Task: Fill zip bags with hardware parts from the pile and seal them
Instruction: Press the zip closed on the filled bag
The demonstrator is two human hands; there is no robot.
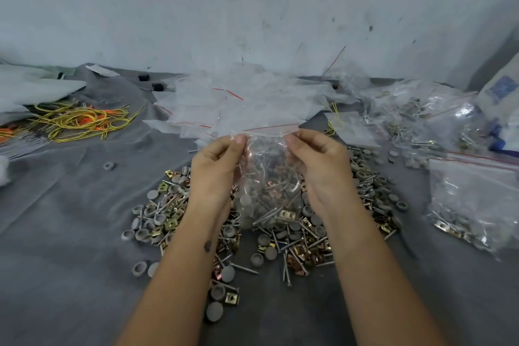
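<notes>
This looks like an informal packing workspace, a small workshop or a home piecework corner rather than a shop or an office. A grey felt-like cloth (70, 219) covers the work surface, which runs straight into a stained, scuffed whitish wall (252, 8). Bulk hardware lies loose on the cloth: a pile of nails, grey caps and brass clips (295, 236). Behind it sits a heap of empty zip bags (224, 98) with red seal lines, filled bags (471, 199) stack at the right, and a tangle of yellow and orange cords (81, 121) lies at the left
</notes>
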